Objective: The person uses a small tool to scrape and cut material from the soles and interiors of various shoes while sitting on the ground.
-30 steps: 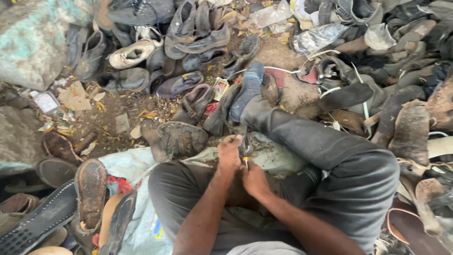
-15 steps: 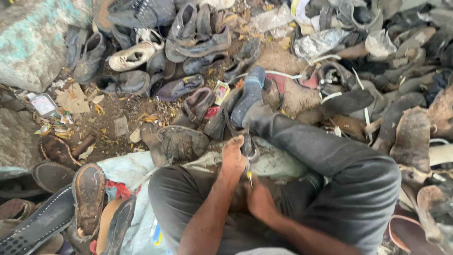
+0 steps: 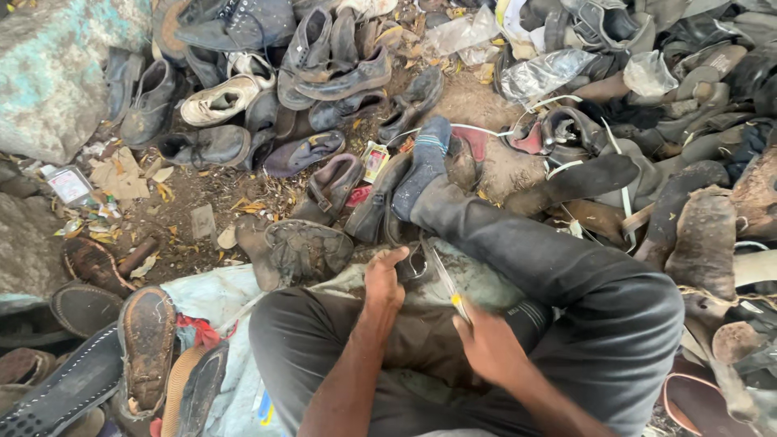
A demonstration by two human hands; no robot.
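Note:
I sit on the ground with a worn, muddy shoe (image 3: 405, 299) across my lap. My left hand (image 3: 384, 281) presses down on the shoe's upper part near a metal ring. My right hand (image 3: 486, 344) grips a thin tool with a yellow handle (image 3: 447, 283); its blade points up and left toward the left hand, along the shoe. Dark trousers cover my legs, and my right leg (image 3: 550, 259) stretches out toward a blue-socked foot (image 3: 425, 162).
Heaps of old shoes and sandals surround me: a white shoe (image 3: 214, 101), dark boots (image 3: 340, 81), a grey shoe (image 3: 303, 251) by my knee, soles (image 3: 146, 344) at lower left. A big rock (image 3: 57, 73) sits top left. Plastic scraps (image 3: 542, 73) lie at the top.
My left hand has moved up along the shoe away from my right hand, and the tool's blade now shows between the two hands.

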